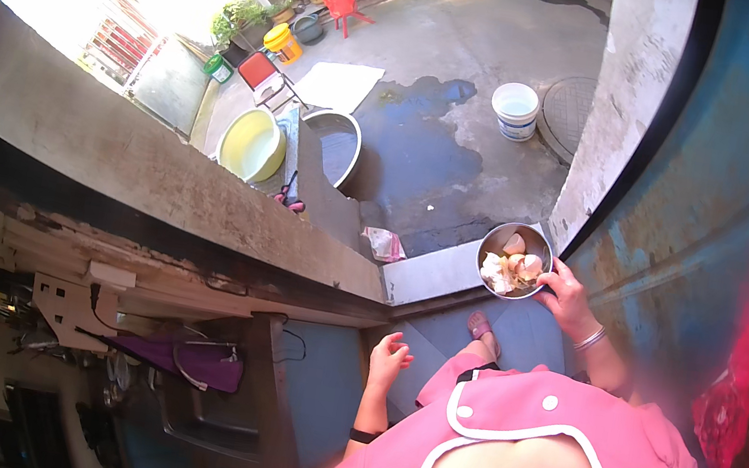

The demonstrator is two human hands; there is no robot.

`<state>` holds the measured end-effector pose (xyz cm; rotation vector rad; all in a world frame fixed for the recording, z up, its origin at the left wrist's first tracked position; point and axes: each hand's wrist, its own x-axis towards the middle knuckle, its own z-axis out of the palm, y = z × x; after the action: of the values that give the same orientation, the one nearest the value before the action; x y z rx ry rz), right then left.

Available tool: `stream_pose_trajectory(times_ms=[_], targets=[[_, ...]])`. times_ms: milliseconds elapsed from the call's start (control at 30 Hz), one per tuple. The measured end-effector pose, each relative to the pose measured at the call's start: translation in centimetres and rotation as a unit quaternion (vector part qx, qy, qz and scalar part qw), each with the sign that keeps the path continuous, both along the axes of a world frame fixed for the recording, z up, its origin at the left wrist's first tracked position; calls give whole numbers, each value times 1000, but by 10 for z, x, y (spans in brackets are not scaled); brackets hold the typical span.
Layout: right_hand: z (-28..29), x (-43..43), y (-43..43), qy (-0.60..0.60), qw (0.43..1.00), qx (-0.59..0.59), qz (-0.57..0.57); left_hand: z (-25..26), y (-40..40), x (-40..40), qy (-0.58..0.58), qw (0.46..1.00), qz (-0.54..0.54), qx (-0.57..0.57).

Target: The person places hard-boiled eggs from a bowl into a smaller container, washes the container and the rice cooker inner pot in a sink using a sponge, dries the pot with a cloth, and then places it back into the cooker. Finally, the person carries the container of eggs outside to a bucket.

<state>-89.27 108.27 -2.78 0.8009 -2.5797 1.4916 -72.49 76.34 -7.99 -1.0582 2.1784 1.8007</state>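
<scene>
At the doorway, my right hand (569,301) grips the rim of a round metal bowl (480,268), thumb on the inner side. Broken eggshells (515,244) and pale food scraps (499,276) lie in the bowl. The bowl is held over the pale door sill (430,275). My left hand (388,361) hangs in the air to the left, holding nothing, its fingers loosely curled and a little apart. Below it is the blue tiled floor (430,344).
Beyond the sill, a wet patch (424,147) spreads over the concrete yard. A white bucket (514,113), a yellow-green basin (253,145) and a dark basin (340,145) stand outside. Scissors (290,198) rest on a ledge. A blue door (680,229) borders the right; a sink (209,420) is at left.
</scene>
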Motion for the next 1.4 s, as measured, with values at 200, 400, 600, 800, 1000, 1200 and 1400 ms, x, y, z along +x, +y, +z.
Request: stream_pose_trajectory(times_ms=[200,400,600,800,1000,1200,1400], targets=[[33,-104,-29,20,999,-6,-44,21,-19,-114,90,996,-15,6],[36,-208,-61,38,998,-27,-46,35,-12,-202,123,985,-91,-77],[13,-338,-121,36,999,-24,-13,1,-43,-255,49,993,-41,-99],[-14,-522,-193,-22,997,-72,19,-14,-90,-377,38,992,90,-76],[7,-707,-247,119,990,-28,66,-30,-131,-550,4,978,81,-190],[18,-834,-251,84,994,-35,65,-13,-163,-676,35,983,20,-180],[-39,-938,-272,-35,996,-61,50,-26,-211,-761,-84,973,-15,-216]])
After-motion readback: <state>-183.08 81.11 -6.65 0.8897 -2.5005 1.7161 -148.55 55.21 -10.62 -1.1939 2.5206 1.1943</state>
